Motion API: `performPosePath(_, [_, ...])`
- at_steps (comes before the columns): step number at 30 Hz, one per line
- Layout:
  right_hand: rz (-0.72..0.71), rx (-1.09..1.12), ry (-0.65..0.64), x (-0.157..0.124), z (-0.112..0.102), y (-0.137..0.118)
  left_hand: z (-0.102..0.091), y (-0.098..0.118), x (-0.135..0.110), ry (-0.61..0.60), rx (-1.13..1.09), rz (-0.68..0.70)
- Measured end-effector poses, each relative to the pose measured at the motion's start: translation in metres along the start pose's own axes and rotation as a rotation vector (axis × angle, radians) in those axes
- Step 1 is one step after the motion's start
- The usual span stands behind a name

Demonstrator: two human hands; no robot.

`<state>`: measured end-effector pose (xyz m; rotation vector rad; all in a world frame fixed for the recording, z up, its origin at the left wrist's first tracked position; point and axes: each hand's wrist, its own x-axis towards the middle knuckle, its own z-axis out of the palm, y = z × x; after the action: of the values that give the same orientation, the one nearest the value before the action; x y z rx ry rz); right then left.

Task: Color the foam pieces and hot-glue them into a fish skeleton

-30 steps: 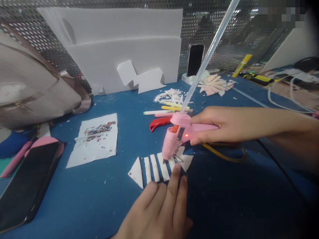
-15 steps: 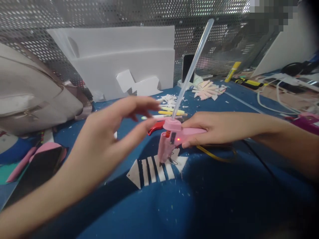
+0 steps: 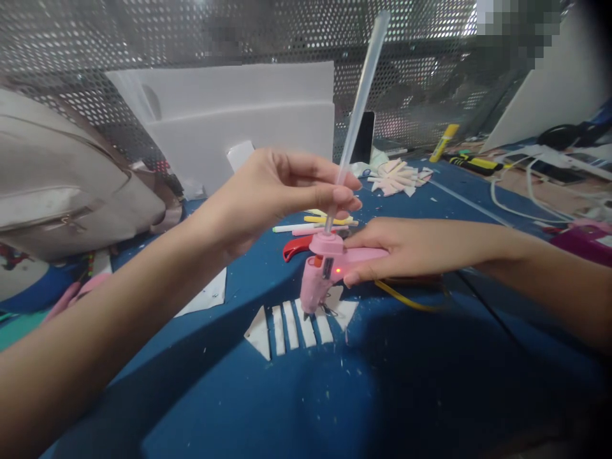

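My right hand [image 3: 382, 252] is wrapped round the handle of a pink hot glue gun [image 3: 316, 280], whose small orange-red light glows. The gun's nozzle points down at the white cut pieces. A long translucent glue stick [image 3: 366, 83] rises from the back of the gun, and the fingers of my left hand [image 3: 296, 185] pinch it just above the gun. Under the nozzle, white pieces [image 3: 258, 335] lie in a fish-skeleton shape: a triangular head, several strips and a tail. The gun hides part of the strips and tail.
Behind the gun lie a red-handled tool [image 3: 295, 247] and several markers [image 3: 329, 220]. White boards [image 3: 239, 121] lean on the perforated metal panel. A pale bag [image 3: 62, 172] stands at left. Further right are a pile of paper strips [image 3: 399, 177], a yellow glue tube [image 3: 444, 141] and white cables [image 3: 530, 178].
My left hand has moved up and right from open air and closed on the glue stick. The stick now leans less to the right. The right hand stays on the glue gun.
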<state>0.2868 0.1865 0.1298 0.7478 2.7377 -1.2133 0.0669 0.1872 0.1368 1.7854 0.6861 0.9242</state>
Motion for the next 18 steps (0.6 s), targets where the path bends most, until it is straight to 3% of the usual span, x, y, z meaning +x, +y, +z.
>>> performPosePath(5, [0.047,-0.027,0.019,-0.0006,0.0001,-0.0038,-0.0008,0.0020,-0.0023,0.057,0.024,0.005])
performPosePath(18, [-0.023,-0.019,0.038,-0.0011,0.0007,0.0008,-0.0027,0.0022,-0.0064,0.003,0.071,0.016])
